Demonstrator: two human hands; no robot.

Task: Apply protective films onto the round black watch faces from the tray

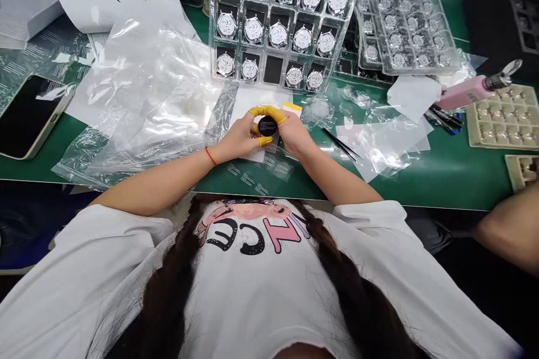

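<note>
Between my two hands is a watch head, its upward face covered by a round black label (267, 125) with small white print. My left hand (241, 137) is closed around it from the left, with yellow finger cots on the fingers and thumb. From the right, my right hand (290, 128) grips its edge, also with yellow cots; some of its fingers are hidden. White paper (246, 105) lies beneath the hands. Just beyond stands a clear plastic tray (213, 39) of watch heads, their silver backs showing; one pocket in its nearest row shows only black lining.
Plastic bags (138, 106) and a phone (31, 115) lie at left. Black tweezers (342, 145) rest right of my hands. Further right are another lidded tray (450, 61), a pink bottle (465, 92), pens (446, 120) and a beige tray (471, 137). Another person's arm (511, 230) shows at right.
</note>
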